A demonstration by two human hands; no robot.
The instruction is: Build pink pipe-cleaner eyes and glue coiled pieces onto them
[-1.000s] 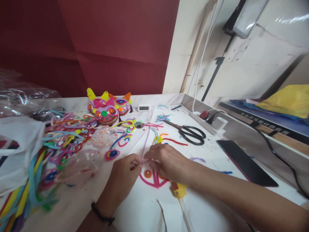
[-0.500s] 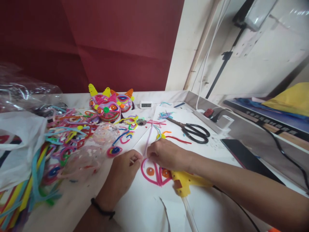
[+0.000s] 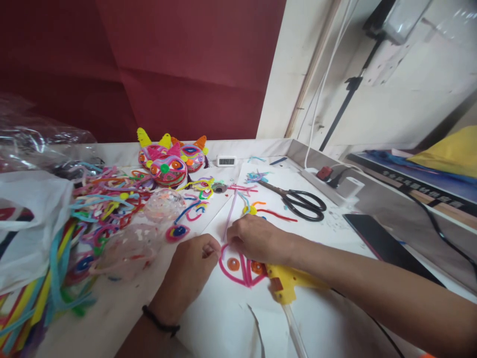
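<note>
A pink pipe-cleaner outline (image 3: 234,279) with two orange round eyes lies on white paper in front of me. My left hand (image 3: 196,263), wearing a dark wristband, is closed in a pinch at its left edge; what the fingers hold is hidden. From above, my right hand (image 3: 257,236) pinches over the outline's top, at the lower end of a lilac pipe cleaner (image 3: 230,215) that points away from me. That end is partly covered by the fingers. Under my right forearm lies a yellow glue gun (image 3: 285,286), a clear glue stick (image 3: 294,330) extending from it.
Black-handled scissors (image 3: 303,203) and a dark phone (image 3: 387,248) lie to the right. Decorated masks (image 3: 167,170) and a small digital clock (image 3: 226,161) stand at the back. Loose pipe cleaners (image 3: 108,199) pile up left, by a white plastic bag (image 3: 30,228). A power strip (image 3: 328,181) borders the right side.
The view has shifted slightly. My left fingertips have drawn closer together beside the pink outline, while my right hand stays over its top. The glue gun has not moved.
</note>
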